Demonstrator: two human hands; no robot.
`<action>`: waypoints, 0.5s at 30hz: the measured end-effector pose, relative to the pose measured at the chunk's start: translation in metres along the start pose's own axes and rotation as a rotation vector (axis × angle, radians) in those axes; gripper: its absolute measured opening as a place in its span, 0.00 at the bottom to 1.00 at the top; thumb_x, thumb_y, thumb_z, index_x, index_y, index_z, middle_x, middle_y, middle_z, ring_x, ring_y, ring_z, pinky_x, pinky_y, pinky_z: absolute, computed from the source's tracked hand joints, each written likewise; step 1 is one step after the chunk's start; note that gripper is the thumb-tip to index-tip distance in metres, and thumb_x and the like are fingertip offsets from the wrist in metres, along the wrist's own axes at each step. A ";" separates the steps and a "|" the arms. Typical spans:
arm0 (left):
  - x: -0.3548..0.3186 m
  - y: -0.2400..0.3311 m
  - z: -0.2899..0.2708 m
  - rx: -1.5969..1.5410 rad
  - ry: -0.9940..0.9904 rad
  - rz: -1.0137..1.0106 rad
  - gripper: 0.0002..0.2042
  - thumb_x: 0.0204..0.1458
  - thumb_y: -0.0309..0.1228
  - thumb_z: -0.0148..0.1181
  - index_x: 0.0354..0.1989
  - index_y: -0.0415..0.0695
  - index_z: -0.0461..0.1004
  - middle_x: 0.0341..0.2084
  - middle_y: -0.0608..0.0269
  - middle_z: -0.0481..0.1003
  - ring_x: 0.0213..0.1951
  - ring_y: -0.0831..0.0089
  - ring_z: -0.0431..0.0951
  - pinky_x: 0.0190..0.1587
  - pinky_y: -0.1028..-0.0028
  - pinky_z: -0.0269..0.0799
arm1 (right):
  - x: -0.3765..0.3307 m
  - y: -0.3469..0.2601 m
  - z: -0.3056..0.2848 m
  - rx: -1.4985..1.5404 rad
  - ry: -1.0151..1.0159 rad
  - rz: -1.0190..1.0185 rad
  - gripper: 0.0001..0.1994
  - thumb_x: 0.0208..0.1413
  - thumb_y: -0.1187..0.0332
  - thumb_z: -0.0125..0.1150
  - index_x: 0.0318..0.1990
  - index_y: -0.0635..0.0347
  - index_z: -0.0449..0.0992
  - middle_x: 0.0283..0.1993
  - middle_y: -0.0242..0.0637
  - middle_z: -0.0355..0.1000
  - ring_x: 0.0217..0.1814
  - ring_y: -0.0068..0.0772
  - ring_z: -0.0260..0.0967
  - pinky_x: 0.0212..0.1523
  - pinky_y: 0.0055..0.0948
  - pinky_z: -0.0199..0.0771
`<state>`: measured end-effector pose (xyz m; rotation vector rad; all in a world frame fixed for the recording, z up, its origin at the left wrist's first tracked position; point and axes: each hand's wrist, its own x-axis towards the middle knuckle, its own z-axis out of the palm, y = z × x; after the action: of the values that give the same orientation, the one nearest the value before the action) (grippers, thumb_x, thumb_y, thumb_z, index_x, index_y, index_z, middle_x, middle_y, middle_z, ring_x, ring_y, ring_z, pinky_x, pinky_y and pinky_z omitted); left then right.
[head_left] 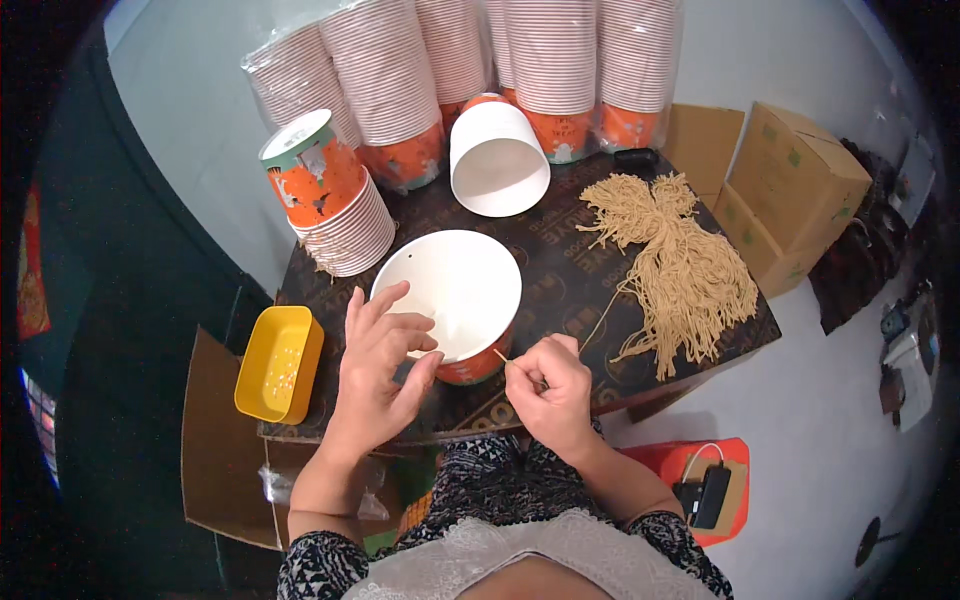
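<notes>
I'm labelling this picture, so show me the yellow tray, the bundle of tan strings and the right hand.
Yellow tray (309, 362), head view: on its right side wall.
Bundle of tan strings (690, 282), head view: on its middle strands.
Right hand (553, 387), head view: on the middle of the hand.

Across the dark tabletop (553, 268) I work at, I see tan capital lettering printed over and over. The orange tub (560, 128) under the tall stack second from the right carries small dark lettering. Green marks on the upper cardboard box (815, 180) are too small for me to read.
</notes>
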<state>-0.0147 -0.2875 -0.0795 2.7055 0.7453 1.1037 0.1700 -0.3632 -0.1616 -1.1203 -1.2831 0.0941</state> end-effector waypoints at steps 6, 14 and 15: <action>0.000 -0.002 -0.001 -0.006 -0.004 -0.002 0.05 0.46 0.22 0.64 0.30 0.43 0.75 0.38 0.59 0.77 0.61 0.51 0.69 0.67 0.42 0.45 | 0.002 0.002 0.003 -0.014 -0.006 0.008 0.12 0.44 0.84 0.63 0.21 0.58 0.67 0.17 0.28 0.59 0.25 0.28 0.57 0.30 0.28 0.58; 0.010 0.000 -0.004 -0.011 -0.040 -0.010 0.04 0.48 0.22 0.61 0.31 0.43 0.75 0.39 0.60 0.78 0.61 0.50 0.69 0.68 0.43 0.47 | 0.007 0.003 0.006 -0.033 -0.007 0.006 0.12 0.44 0.84 0.63 0.21 0.57 0.67 0.17 0.27 0.59 0.24 0.29 0.57 0.31 0.30 0.59; 0.013 -0.001 -0.004 -0.011 -0.074 -0.004 0.06 0.47 0.20 0.60 0.34 0.42 0.75 0.40 0.59 0.77 0.62 0.50 0.68 0.67 0.45 0.50 | 0.008 0.003 0.007 -0.030 -0.016 -0.006 0.12 0.44 0.83 0.63 0.21 0.57 0.67 0.17 0.27 0.59 0.23 0.29 0.57 0.32 0.30 0.59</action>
<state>-0.0103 -0.2808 -0.0689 2.7178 0.7302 0.9981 0.1688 -0.3528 -0.1590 -1.1437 -1.3053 0.0794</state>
